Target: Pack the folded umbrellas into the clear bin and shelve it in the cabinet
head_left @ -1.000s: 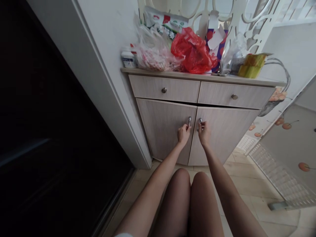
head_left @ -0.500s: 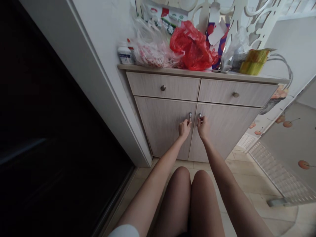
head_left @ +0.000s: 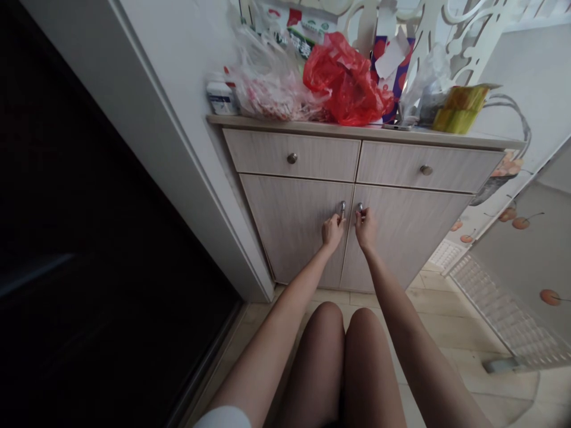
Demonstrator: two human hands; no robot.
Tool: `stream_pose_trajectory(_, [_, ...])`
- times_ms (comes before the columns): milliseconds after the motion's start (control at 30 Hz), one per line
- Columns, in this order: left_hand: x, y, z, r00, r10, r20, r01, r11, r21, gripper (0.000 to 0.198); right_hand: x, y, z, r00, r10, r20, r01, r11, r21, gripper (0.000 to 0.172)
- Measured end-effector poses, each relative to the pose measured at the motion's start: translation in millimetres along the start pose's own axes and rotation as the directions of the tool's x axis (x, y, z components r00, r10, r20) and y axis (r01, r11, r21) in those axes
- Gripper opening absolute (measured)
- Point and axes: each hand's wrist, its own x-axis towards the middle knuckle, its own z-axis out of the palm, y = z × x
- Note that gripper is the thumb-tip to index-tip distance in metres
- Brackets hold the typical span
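Observation:
A low wood-grain cabinet stands in front of me with two drawers above two doors. My left hand is closed on the metal handle of the left door. My right hand is closed on the metal handle of the right door. Both doors look flush with the cabinet front. I am crouched, with my knees just below my arms.
The cabinet top carries a red plastic bag, a clear bag, a small white bottle and a yellow-green packet. A dark doorway fills the left. A white rack leans at the right on the tiled floor.
The doors, slightly ajar a second ago, have come flush with the cabinet. Both hands stayed on the handles and moved forward a little with them.

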Motion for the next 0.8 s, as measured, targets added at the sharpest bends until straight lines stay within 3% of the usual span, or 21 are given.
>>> stream_pose_trajectory(233, [1.9,-0.4,1.5,1.000,-0.005,-0.009,0.005,1.000,0.014,0.010,-0.5,0.0,4.1,0.999,0.016,-0.029,-0.016,1.000,0.010,0.056])
stream_pose_trajectory(600, [-1.5,-3.4,1.8,1.000,0.021,-0.003,-0.021,0.999,-0.044,0.012,0.8,4.4,-1.2,0.998,0.058,0.004,-0.058,0.991,0.124,0.057])
stream_pose_trajectory(800, [-5.9,0.9,0.4,0.999,-0.037,0.024,0.038,0.998,-0.054,0.016,0.0,1.6,-1.2,0.995,0.086,0.054,-0.093,0.983,0.161,0.061])
